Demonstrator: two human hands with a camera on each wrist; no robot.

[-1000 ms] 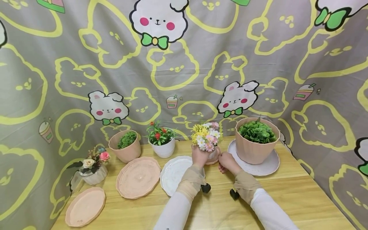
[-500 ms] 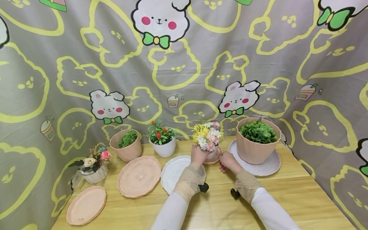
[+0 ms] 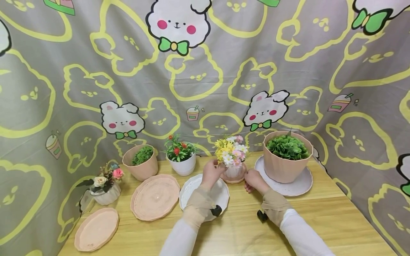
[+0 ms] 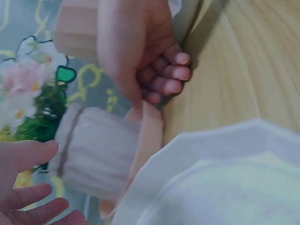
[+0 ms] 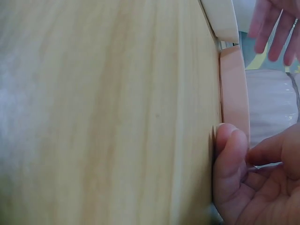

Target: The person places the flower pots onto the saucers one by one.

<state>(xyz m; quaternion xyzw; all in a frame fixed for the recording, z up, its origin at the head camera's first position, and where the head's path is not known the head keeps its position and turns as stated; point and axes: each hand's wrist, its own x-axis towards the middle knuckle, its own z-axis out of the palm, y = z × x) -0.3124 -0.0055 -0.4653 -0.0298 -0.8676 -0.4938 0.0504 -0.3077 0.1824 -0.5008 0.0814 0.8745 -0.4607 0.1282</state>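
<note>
1. Flowerpot (image 3: 234,172), white, with pink, white and yellow blooms: upright on small pink saucer (image 3: 233,181), between the hands.
2. Left hand (image 3: 212,175): fingers spread wide beside the pot; contact cannot be told.
3. Right hand (image 3: 256,180): thumb and finger pinch the saucer's rim.
4. White plate (image 3: 190,196): below left wrist.
5. Peach planter (image 3: 285,171), leafy, on pale dish (image 3: 299,186): just right of right hand.

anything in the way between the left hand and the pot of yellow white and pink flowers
Nothing visible stands between the left hand and the flower pot; whether they touch is unclear. The right hand is at the pot's other side, pinching the rim of the pink saucer beneath it.
</note>
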